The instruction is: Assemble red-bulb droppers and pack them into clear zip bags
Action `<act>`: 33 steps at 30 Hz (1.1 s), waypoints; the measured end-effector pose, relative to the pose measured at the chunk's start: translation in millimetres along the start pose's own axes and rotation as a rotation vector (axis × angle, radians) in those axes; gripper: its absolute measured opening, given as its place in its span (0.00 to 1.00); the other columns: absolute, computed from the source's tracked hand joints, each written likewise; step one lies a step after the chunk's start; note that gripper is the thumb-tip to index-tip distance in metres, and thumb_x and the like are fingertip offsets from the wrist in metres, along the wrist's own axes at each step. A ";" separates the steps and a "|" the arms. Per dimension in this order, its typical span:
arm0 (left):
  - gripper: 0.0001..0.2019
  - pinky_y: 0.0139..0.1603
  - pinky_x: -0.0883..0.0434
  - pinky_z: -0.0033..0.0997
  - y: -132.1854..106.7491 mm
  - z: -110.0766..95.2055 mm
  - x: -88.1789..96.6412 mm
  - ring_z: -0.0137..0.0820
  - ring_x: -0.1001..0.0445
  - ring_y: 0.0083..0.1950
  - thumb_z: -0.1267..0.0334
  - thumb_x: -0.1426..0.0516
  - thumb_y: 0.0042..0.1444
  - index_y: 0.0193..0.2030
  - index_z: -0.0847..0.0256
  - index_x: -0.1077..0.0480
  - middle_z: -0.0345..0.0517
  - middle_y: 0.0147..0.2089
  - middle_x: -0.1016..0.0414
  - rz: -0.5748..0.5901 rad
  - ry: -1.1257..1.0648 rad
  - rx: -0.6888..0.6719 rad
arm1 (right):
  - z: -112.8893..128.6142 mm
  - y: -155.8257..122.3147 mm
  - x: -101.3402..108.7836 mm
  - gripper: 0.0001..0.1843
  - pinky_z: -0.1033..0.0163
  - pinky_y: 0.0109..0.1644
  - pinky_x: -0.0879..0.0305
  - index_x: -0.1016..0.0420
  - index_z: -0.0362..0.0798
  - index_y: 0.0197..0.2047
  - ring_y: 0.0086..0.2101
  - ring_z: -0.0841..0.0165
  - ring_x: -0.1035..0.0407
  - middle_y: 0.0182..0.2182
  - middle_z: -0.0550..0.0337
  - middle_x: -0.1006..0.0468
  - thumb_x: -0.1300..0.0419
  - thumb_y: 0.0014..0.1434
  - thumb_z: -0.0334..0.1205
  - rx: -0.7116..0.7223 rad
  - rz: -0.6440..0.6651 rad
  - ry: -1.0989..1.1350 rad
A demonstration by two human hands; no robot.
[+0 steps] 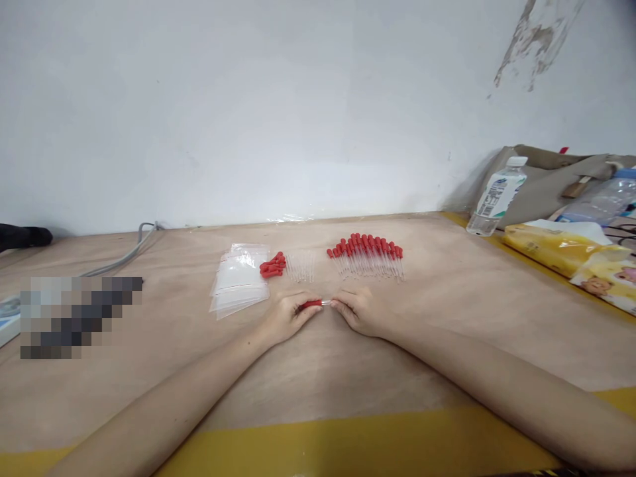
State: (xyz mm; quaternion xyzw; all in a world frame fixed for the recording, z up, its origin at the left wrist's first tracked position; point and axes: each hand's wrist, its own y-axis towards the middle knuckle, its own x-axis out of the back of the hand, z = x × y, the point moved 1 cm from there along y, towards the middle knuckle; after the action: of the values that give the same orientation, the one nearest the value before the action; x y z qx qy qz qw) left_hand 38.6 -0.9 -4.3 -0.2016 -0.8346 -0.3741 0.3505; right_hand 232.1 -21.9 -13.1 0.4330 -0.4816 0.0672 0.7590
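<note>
Both of my hands meet at the middle of the table around one dropper (pixel 318 303). My left hand (pixel 287 317) pinches its red rubber bulb. My right hand (pixel 362 310) pinches the clear glass tube end. Just beyond the hands lie a small heap of loose red bulbs (pixel 273 265), a row of bare clear tubes (pixel 301 266) and a row of several assembled droppers with red bulbs (pixel 368 255). A stack of small clear plastic bags (pixel 239 281) lies to the left of the bulbs.
The table (pixel 447 311) is covered in tan paper with yellow edging. At the right stand a plastic water bottle (pixel 497 197), a tan bag (pixel 551 179), a second bottle (pixel 603 201) and a yellow tissue pack (pixel 571 255). A grey cable (pixel 130 253) runs at the back left.
</note>
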 end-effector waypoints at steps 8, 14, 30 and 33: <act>0.17 0.47 0.29 0.38 -2.5 1.0 6.5 0.36 0.26 0.46 0.59 0.44 0.56 0.52 0.60 0.32 0.50 0.48 0.25 -0.045 0.072 0.054 | -13.4 5.8 35.4 0.10 0.63 0.36 0.41 0.24 0.47 0.32 0.33 0.67 0.35 0.31 0.55 0.27 0.47 0.59 0.34 -0.183 0.052 -0.165; 0.21 0.58 0.37 0.46 -2.2 -5.3 9.9 0.40 0.36 0.60 0.55 0.46 0.57 0.56 0.58 0.34 0.53 0.58 0.34 0.283 0.061 -0.062 | -62.7 26.4 45.1 0.12 0.65 0.33 0.40 0.25 0.46 0.23 0.26 0.68 0.32 0.21 0.58 0.26 0.46 0.54 0.37 -0.709 -0.047 -0.050; 0.21 0.62 0.41 0.44 -1.7 -4.0 8.3 0.37 0.40 0.62 0.55 0.48 0.59 0.57 0.60 0.36 0.52 0.60 0.37 0.322 0.058 -0.053 | -73.1 54.0 12.7 0.21 0.57 0.35 0.37 0.25 0.47 0.24 0.35 0.58 0.29 0.29 0.50 0.23 0.46 0.53 0.56 -0.971 -0.010 -0.231; 0.22 0.62 0.41 0.45 -1.7 -2.6 8.4 0.37 0.40 0.63 0.54 0.49 0.59 0.58 0.59 0.36 0.51 0.61 0.37 0.327 0.063 -0.051 | -59.8 61.2 7.3 0.21 0.59 0.36 0.38 0.23 0.48 0.27 0.35 0.59 0.29 0.29 0.52 0.22 0.49 0.55 0.54 -0.858 0.013 -0.254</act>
State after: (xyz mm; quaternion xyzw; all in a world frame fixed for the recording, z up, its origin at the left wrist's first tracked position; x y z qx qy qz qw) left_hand 33.0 -3.4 2.3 -0.3317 -0.7695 -0.3392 0.4276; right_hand 244.4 56.6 19.2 0.0806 -0.5581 -0.1877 0.8043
